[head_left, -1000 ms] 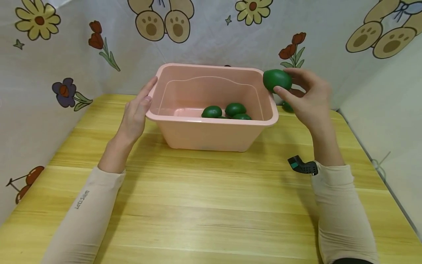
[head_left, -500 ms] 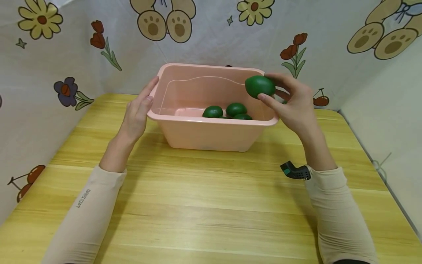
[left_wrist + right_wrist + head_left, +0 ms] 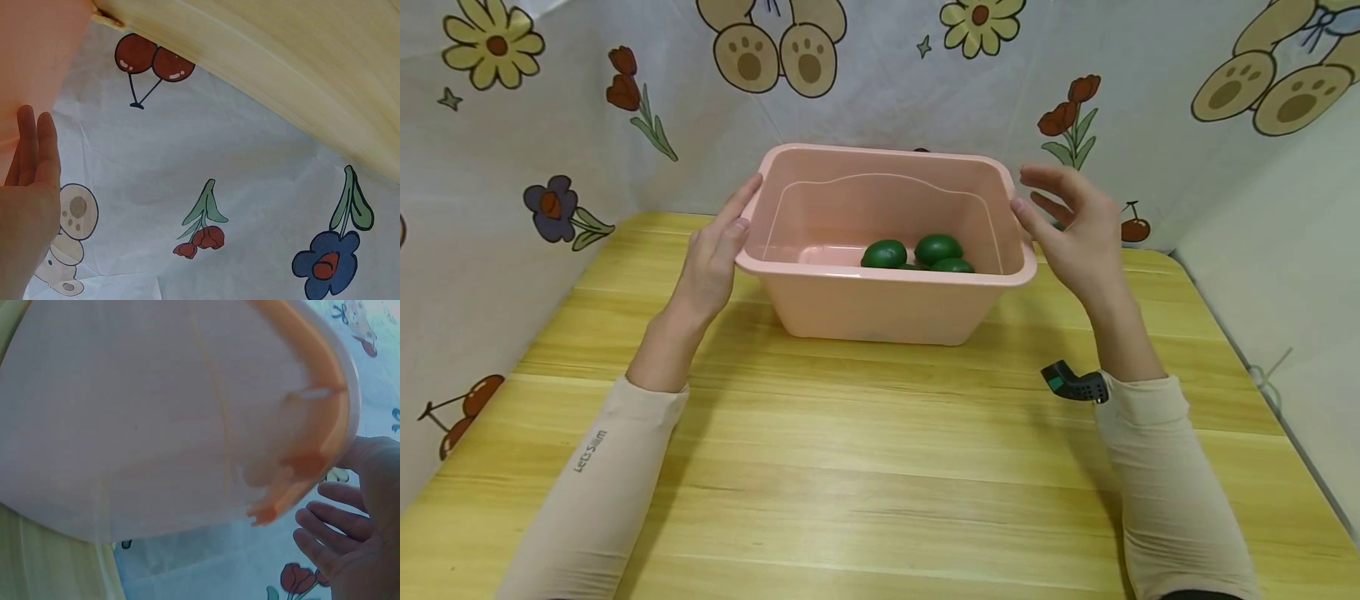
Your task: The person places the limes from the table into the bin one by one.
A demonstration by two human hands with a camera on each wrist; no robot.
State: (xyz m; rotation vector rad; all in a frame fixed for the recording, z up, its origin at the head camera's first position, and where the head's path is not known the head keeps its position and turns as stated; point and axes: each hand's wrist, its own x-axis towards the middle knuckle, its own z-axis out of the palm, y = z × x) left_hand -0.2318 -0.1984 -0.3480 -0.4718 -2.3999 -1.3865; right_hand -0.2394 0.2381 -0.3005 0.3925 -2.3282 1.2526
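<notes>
A pink plastic bin [image 3: 865,307] stands on the table with several glossy dark green oval fruits [image 3: 937,248] inside, toward its right half. The front wall partly hides them. My left hand [image 3: 703,267] rests against the bin's left end with fingers straight, as the left wrist view shows on that hand [image 3: 37,156]. At the right rim is my right hand [image 3: 1078,233], fingers spread and loosely bent, holding nothing. Its thumb is at the rim. In the right wrist view the bin's outer wall [image 3: 125,412] fills much of the picture, beside the open fingers [image 3: 337,519].
Behind the right hand, a bit of another green fruit [image 3: 1058,225] shows. The wooden table [image 3: 880,450] ends at a patterned cloth backdrop [image 3: 880,108] at the back and left. A pale panel [image 3: 1285,275] borders the right side.
My right hand carried a green fruit leftward over the bin's right side and let it go; the hand is now drawn slightly back to the rim. My left hand has stayed on the bin.
</notes>
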